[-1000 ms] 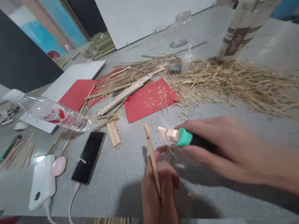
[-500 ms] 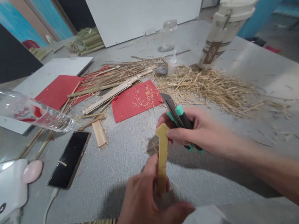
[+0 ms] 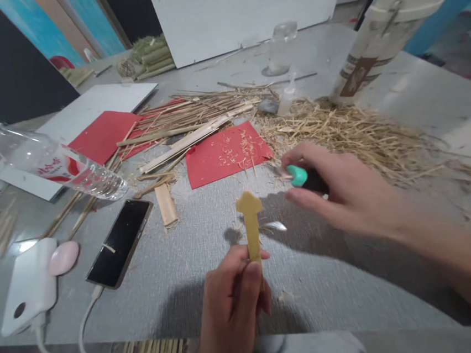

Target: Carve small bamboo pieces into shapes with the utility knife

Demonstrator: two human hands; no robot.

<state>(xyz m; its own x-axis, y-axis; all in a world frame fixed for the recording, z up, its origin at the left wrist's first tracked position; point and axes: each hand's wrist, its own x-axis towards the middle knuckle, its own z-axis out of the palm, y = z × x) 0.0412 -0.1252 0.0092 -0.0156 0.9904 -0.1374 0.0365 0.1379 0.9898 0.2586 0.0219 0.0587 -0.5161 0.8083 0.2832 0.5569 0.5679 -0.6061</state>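
our left hand [image 3: 233, 304] pinches the yellow strip [image 3: 251, 225] low down; our right hand [image 3: 341, 194] grasps the cutter [image 3: 304, 177], whose blade [image 3: 284, 178] we should angle away from the left hand.

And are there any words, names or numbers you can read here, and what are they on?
None I can read.
Plastic bottle: red lettering on its label, too blurred to read.
Tall container: pale marks on its brown patch, too blurred to read.
Phone: dark screen, no words showing.
Flat yellowish piece in the left hand: no writing shows.
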